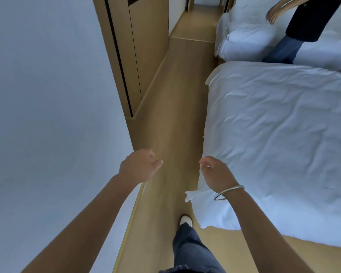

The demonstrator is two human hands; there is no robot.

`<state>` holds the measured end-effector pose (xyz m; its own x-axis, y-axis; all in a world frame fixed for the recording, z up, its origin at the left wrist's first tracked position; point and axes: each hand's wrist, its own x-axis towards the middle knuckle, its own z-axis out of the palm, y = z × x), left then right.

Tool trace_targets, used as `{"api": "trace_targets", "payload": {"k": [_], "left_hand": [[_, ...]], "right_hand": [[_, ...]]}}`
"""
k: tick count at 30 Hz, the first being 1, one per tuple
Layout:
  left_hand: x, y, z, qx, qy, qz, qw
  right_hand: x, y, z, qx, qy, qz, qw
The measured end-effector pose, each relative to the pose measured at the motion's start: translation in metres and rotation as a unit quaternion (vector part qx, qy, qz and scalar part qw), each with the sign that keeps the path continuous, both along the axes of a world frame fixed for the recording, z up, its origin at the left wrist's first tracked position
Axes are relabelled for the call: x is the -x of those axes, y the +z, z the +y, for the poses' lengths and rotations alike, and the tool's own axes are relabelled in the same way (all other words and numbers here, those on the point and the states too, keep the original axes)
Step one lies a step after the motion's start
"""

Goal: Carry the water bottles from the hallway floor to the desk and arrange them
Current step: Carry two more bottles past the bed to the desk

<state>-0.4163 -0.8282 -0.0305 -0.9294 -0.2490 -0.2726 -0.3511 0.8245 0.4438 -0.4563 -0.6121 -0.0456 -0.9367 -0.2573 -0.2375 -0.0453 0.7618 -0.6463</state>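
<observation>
Both hands are out in front and carrying nothing: the left hand [140,167] at about 9 o'clock of the right hand [215,172], each grip loose, fingers slack and lightly curled around air. No water bottles show anywhere, and neither does the bench, so the bottles are presumably further along, toward the passage at 12 o'clock. The wooden floor [171,119] runs as a narrow strip between the white wall [47,95] and the bed [274,134] — the drooping corner of the duvet hangs just beside the leading shoe [186,219] and could snag a step. Another person [301,22] stands at 1 o'clock between the beds — a collision is possible if they step out.
</observation>
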Motion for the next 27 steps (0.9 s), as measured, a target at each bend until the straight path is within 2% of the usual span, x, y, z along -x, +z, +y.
{"api": "trace_targets", "payload": {"k": [9, 17, 27], "left_hand": [[0.155, 0.013, 0.013, 0.011, -0.001, 0.003, 1.0], [0.254, 0.005, -0.016, -0.021, 0.049, -0.016, 0.998], [0.426, 0.003, -0.065, -0.068, 0.038, -0.016, 0.997]], "right_hand": [[0.159, 0.002, 0.01, -0.037, 0.02, 0.004, 0.999], [0.263, 0.001, -0.01, -0.056, 0.057, 0.006, 0.997], [0.414, -0.003, -0.062, -0.044, 0.016, -0.003, 0.999]]}}
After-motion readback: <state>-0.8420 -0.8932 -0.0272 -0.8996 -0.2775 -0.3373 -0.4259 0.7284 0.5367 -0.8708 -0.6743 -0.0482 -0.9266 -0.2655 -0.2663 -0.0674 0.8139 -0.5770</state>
